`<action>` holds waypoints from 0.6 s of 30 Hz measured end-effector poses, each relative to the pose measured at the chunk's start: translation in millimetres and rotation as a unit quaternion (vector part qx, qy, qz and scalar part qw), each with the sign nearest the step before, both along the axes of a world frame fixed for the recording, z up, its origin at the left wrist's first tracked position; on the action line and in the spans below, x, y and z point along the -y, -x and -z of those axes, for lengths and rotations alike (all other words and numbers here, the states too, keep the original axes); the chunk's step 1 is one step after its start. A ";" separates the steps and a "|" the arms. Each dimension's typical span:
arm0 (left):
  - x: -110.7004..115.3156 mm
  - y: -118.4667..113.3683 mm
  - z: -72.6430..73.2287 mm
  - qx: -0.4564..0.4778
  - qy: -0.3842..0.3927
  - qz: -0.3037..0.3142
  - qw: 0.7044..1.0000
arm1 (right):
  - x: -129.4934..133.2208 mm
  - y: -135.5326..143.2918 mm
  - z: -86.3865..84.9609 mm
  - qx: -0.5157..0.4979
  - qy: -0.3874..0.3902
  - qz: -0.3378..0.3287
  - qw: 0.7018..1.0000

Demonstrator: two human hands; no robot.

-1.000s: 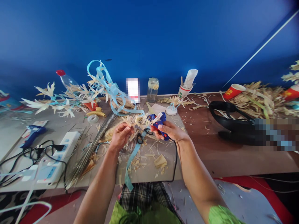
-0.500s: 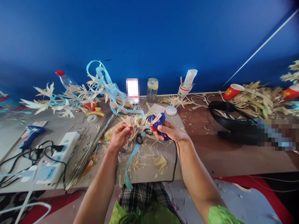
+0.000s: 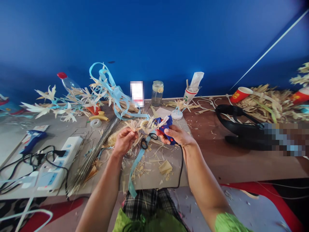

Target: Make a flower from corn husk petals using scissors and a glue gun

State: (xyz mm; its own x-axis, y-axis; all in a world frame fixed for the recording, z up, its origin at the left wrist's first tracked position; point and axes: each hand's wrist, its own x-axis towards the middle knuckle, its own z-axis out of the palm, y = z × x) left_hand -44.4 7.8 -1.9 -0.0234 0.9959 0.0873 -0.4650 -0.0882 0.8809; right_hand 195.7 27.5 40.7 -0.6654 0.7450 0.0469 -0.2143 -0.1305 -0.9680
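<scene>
My left hand (image 3: 126, 139) pinches a pale dried-husk flower (image 3: 132, 125) between thumb and fingertips. My right hand (image 3: 177, 135) is wrapped round a blue glue gun (image 3: 166, 127) with a red trigger; its black cord (image 3: 181, 167) drops down to the table's front edge. The gun's nozzle is hidden among pale husk strips, so I cannot tell whether it touches the flower. Below and between both hands lie black-handled scissors (image 3: 144, 143) and a light blue ribbon (image 3: 135, 167). Husk scraps (image 3: 165, 167) are scattered nearby.
To the left are a bundle of thin wires (image 3: 93, 158), a white power strip (image 3: 64, 161) and another blue glue gun (image 3: 33, 138). Husk flowers with ribbon (image 3: 106, 85) and a glass jar (image 3: 157, 93) stand behind. A black strapped object (image 3: 238, 125) lies right, before a husk pile (image 3: 270, 100).
The glue gun in my right hand has shifted and tilted very slightly to the right. My left hand and the flower stay almost still.
</scene>
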 end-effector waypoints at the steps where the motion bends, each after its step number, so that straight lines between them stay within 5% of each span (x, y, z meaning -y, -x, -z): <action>1: -0.1 0.2 0.4 0.000 -0.002 -0.001 1.000 | 0.3 0.3 0.0 0.000 0.003 -0.003 1.000; 18: -0.2 -0.2 -0.2 -0.008 -0.007 -0.002 1.000 | 0.3 -1.9 4.4 0.004 -0.018 -0.004 1.000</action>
